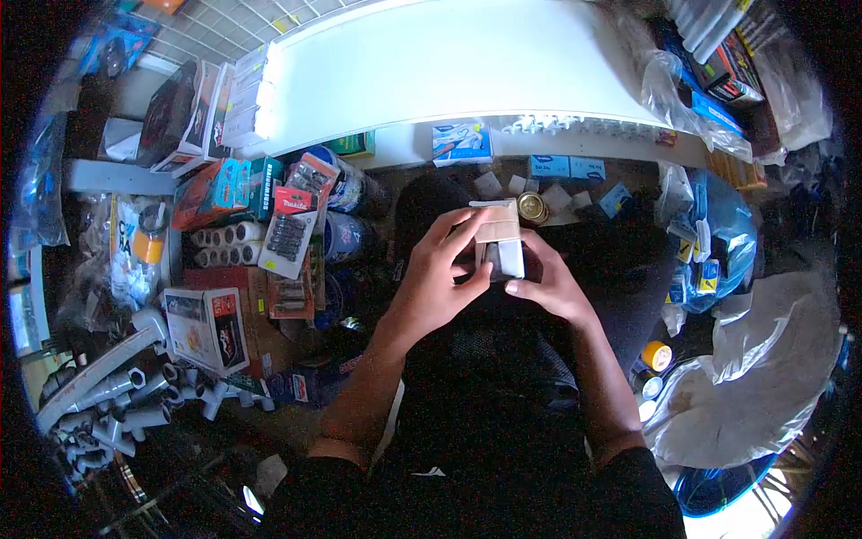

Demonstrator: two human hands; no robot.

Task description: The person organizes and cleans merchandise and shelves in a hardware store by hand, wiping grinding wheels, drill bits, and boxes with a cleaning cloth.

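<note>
A small box with a tan top and a whitish side (499, 235) is held between both hands above the lap. My left hand (437, 272) grips its left side, thumb near the lower edge and fingers at the upper left. My right hand (554, 280) closes on the box's right and lower side, with the fingertips partly hidden behind it. Just beyond the box, a round gold-coloured tin (532, 208) stands among small pale squares. What is inside the box cannot be made out.
A white panel (467, 63) spans the top. Boxes, a red Makita pack (290, 231) and grey pipe fittings (117, 413) crowd the left. Plastic bags (727, 242), a yellow-topped roll (656, 356) and a whitish sheet (745, 395) lie at the right.
</note>
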